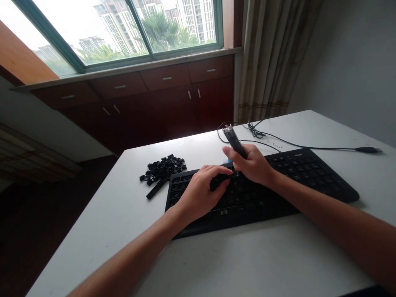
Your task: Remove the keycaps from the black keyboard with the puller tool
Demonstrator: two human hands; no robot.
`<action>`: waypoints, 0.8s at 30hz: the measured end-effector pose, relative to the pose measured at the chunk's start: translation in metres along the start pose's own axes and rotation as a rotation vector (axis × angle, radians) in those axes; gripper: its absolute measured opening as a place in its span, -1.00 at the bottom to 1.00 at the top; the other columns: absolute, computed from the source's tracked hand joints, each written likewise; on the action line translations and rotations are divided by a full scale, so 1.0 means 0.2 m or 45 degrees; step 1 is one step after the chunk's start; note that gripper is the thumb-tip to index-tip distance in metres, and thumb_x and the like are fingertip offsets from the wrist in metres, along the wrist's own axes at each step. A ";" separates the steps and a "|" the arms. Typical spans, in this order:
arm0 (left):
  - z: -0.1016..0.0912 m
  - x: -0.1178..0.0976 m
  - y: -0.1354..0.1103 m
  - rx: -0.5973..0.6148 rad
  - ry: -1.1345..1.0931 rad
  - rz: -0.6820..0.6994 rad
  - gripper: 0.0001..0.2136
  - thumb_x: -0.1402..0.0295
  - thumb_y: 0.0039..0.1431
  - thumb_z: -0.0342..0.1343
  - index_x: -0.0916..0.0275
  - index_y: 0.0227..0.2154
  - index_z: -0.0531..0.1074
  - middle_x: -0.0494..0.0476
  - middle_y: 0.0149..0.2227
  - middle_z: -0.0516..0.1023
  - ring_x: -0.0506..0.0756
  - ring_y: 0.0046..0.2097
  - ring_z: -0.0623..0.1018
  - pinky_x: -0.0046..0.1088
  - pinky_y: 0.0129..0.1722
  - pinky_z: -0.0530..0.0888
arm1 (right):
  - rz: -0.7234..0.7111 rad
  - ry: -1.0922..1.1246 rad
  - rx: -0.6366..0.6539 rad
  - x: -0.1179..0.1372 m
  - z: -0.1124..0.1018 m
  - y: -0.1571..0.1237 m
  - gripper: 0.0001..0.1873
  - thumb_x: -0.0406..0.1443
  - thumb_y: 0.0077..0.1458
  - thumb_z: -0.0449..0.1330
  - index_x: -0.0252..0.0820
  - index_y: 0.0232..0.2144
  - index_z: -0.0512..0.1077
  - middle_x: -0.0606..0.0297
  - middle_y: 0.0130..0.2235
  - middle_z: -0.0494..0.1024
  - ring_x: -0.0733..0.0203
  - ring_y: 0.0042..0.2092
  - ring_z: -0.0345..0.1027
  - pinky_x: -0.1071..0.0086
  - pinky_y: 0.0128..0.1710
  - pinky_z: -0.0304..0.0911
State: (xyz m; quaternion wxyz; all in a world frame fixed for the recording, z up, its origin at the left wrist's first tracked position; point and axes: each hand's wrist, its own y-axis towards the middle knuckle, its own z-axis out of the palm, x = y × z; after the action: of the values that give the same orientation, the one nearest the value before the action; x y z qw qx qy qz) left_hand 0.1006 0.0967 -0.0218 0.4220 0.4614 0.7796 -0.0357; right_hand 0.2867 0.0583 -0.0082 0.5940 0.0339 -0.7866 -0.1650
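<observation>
Our right hand (pixel 252 165) grips a black tool (pixel 234 140) in its fingers. Our left hand (pixel 199 194) curls on the keyboard (pixel 312 173); we cannot tell if its fingers hold anything. Black keys (pixel 162 170) lie piled beside it on the table (pixel 93 235).

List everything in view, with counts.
keyboard: 1, black, on the table under both hands
loose keycaps: many, black, heaped on the table left of the keyboard
long keycap: 1, black, at the heap's near edge
tool: 1, black with metal end, in the right hand
cable: 1, black, on the table behind the keyboard
table: 1, white, under everything above
cabinet: 1, reddish-brown, beyond the table
window: 1, green frame, above the cabinet
curtain: 1, beige, right of the window
left hand: 1, on the keyboard's left side
right hand: 1, gripping the tool above the keyboard
</observation>
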 end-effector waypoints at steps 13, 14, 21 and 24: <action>0.00 -0.01 0.01 -0.024 -0.041 -0.018 -0.77 0.49 0.24 0.18 0.11 -0.09 0.54 0.09 -0.10 0.62 0.16 -0.03 0.56 -0.21 0.06 0.49 | -0.009 0.016 0.089 0.00 -0.01 0.01 -0.43 0.09 0.25 0.14 -0.14 -0.63 0.21 0.45 -0.64 0.23 0.35 -0.56 0.08 0.39 -0.53 0.04; 0.00 -0.01 0.01 -0.024 -0.042 -0.018 -0.77 0.50 0.23 0.18 0.11 -0.09 0.55 0.09 -0.10 0.62 0.16 -0.03 0.57 -0.21 0.06 0.49 | -0.008 0.018 0.093 0.00 -0.01 0.00 -0.43 0.09 0.25 0.14 -0.14 -0.62 0.21 0.45 -0.63 0.24 0.35 -0.55 0.08 0.39 -0.52 0.05; 0.00 0.00 0.00 -0.033 -0.059 -0.022 -0.78 0.49 0.24 0.18 0.11 -0.10 0.55 0.08 -0.10 0.62 0.15 -0.03 0.56 -0.23 0.06 0.48 | -0.036 0.100 0.154 -0.01 -0.02 0.00 -0.47 0.06 0.25 0.17 -0.15 -0.58 0.24 0.46 -0.60 0.24 0.35 -0.53 0.07 0.41 -0.52 0.05; 0.00 0.00 0.00 -0.026 -0.053 -0.029 -0.78 0.49 0.24 0.18 0.11 -0.10 0.55 0.08 -0.10 0.61 0.14 -0.03 0.56 -0.23 0.07 0.48 | 0.006 0.126 0.181 -0.02 -0.02 0.01 -0.43 0.07 0.27 0.13 -0.15 -0.62 0.23 0.45 -0.63 0.24 0.36 -0.55 0.07 0.41 -0.51 0.07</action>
State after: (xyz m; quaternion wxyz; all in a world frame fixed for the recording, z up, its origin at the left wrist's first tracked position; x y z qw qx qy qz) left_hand 0.1010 0.0961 -0.0217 0.4423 0.4474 0.7762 -0.0419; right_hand 0.2925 0.0604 -0.0093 0.6287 0.0822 -0.7660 -0.1056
